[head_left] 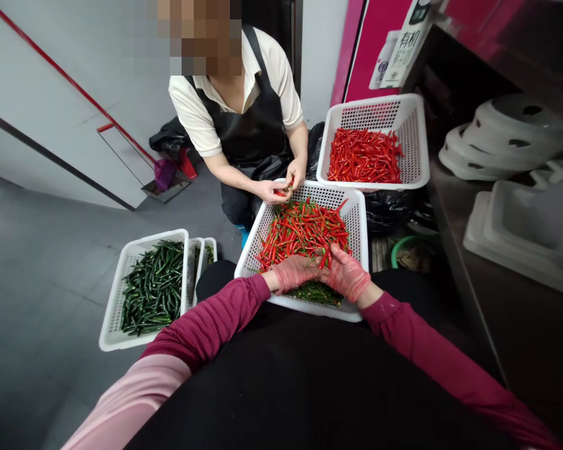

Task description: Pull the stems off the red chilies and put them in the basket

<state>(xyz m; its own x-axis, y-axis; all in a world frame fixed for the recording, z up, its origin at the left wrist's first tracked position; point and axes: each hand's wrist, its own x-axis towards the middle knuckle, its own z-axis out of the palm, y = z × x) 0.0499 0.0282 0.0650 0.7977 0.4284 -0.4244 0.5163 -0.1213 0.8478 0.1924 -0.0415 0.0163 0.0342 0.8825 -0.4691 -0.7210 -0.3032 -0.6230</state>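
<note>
red chilies (pixel 304 231) and green stems (pixel 316 292) in one white basket (pixel 358 228)

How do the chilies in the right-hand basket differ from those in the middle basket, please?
The middle chilies lie with many green stems, heaped at the near end, while the right-hand chilies look almost wholly red. The person's left hand and right hand are over the middle chilies, whereas no hand touches the right-hand chilies. Both lots are slim and red, in white perforated baskets.

Commercial kitchen — chillies (pixel 304 228), black apron (pixel 251 134)
</note>
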